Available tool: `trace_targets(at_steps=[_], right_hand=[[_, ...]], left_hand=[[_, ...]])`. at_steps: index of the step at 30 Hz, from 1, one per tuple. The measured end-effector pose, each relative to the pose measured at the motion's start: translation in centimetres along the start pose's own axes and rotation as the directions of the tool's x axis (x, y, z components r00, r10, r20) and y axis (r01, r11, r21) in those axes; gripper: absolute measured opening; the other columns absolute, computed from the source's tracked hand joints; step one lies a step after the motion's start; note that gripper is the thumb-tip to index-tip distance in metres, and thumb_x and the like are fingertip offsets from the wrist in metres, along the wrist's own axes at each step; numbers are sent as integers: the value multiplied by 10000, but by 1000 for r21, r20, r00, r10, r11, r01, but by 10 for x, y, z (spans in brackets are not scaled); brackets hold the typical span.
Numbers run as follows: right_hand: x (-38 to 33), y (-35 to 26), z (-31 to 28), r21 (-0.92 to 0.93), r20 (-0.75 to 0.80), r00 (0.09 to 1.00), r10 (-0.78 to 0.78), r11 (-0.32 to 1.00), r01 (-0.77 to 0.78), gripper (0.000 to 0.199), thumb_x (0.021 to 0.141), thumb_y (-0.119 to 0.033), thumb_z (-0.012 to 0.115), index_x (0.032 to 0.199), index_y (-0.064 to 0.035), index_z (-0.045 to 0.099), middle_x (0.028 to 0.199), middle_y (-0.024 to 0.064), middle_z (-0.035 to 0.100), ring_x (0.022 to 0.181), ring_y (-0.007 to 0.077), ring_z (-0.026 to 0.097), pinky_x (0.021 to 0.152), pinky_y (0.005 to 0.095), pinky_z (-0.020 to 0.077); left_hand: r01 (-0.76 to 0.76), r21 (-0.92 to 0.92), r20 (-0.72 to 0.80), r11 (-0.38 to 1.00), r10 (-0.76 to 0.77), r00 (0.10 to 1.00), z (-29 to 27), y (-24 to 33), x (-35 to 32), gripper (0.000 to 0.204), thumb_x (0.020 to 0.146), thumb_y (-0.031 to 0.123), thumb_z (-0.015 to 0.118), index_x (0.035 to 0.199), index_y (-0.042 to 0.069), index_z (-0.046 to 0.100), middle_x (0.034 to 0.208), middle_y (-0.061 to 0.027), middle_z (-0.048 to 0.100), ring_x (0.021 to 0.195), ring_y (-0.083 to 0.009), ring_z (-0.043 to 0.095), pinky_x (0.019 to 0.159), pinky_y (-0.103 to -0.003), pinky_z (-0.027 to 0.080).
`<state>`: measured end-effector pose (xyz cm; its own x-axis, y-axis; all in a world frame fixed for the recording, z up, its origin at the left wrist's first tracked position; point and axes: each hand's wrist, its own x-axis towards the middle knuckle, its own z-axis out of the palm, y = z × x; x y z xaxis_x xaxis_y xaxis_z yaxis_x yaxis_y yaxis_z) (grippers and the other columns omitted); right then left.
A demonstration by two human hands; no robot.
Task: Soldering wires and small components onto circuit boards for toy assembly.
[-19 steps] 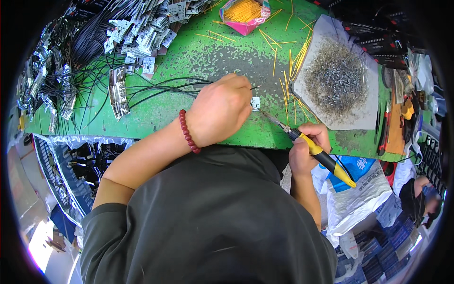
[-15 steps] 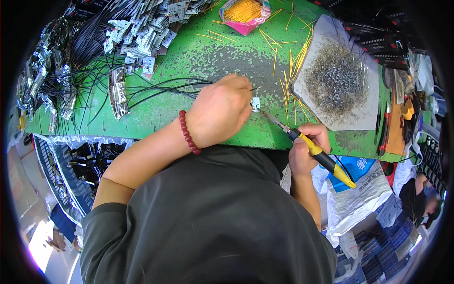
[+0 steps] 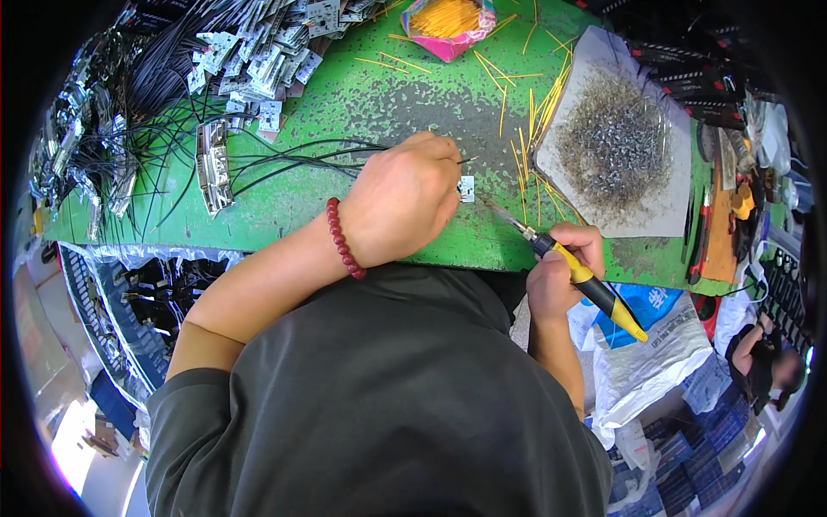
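Note:
My left hand (image 3: 412, 194) is closed around black wires (image 3: 297, 162) that run in from the left, and a short bare-tipped end pokes out past its fingers. Just right of those fingers lies a small white circuit board (image 3: 467, 189), partly hidden by them. My right hand (image 3: 562, 269) grips a yellow and black soldering iron (image 3: 594, 293), its metal tip pointing up and left, a short way to the right of the board. A long metal-cased strip (image 3: 214, 166) lies at the wires' far end on the green worktop (image 3: 293, 226).
Piled boards (image 3: 267, 65) with black wires fill the back left. A pink bag (image 3: 448, 45) holds yellow sticks; more lie scattered beside a pale slab (image 3: 616, 138) covered with dark grains. Hand tools (image 3: 705, 233) lie at the right. Another person (image 3: 762, 366) is at far right.
The soldering iron and my right hand have shifted slightly to the right, so the tip stands a little farther from the board. My left hand stays in place.

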<state>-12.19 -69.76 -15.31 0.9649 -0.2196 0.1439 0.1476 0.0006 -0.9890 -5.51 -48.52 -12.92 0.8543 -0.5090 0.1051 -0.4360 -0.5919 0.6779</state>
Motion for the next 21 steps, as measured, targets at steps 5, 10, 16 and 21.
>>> trace_targets(at_steps=[5, 10, 16, 21], right_hand=[[2, 2, 1, 30, -16, 998, -55, 998, 55, 238, 753, -141, 604, 907, 21, 522, 728, 72, 517, 585, 96, 475, 526, 210, 372], [10, -9, 17, -58, 66, 997, 29, 998, -25, 420, 915, -276, 573, 1216, 3, 487, 756, 95, 626, 589, 122, 535, 543, 230, 419], [52, -6, 38, -354, 273, 962, -21, 927, 121, 331, 850, -28, 644, 1165, -109, 587, 764, 59, 667, 692, 113, 644, 614, 251, 510], [64, -2, 60, -373, 359, 928, -103, 896, 243, 411, 755, 37, 674, 1121, -126, 579, 742, 56, 647, 642, 128, 631, 590, 268, 490]], left_hand=[[2, 5, 3, 1000, -2, 1000, 0, -1, -1, 75, 745, 45, 629, 745, -14, 584, 894, -136, 609, 852, -319, 584, 735, -383, 493], [-8, 15, -3, 1000, 8, 1000, 2, -1, -1, 74, 742, 46, 631, 749, -15, 590, 906, -141, 616, 862, -320, 589, 738, -384, 496], [-2, 13, 1, 1000, 2, 1000, 0, -1, -2, 76, 740, 49, 631, 737, -11, 584, 907, -146, 615, 858, -325, 589, 742, -383, 496], [-12, 0, -13, 1000, 12, 1000, 1, -2, -1, 87, 736, 55, 636, 730, 0, 570, 864, -136, 601, 832, -326, 584, 717, -398, 491]])
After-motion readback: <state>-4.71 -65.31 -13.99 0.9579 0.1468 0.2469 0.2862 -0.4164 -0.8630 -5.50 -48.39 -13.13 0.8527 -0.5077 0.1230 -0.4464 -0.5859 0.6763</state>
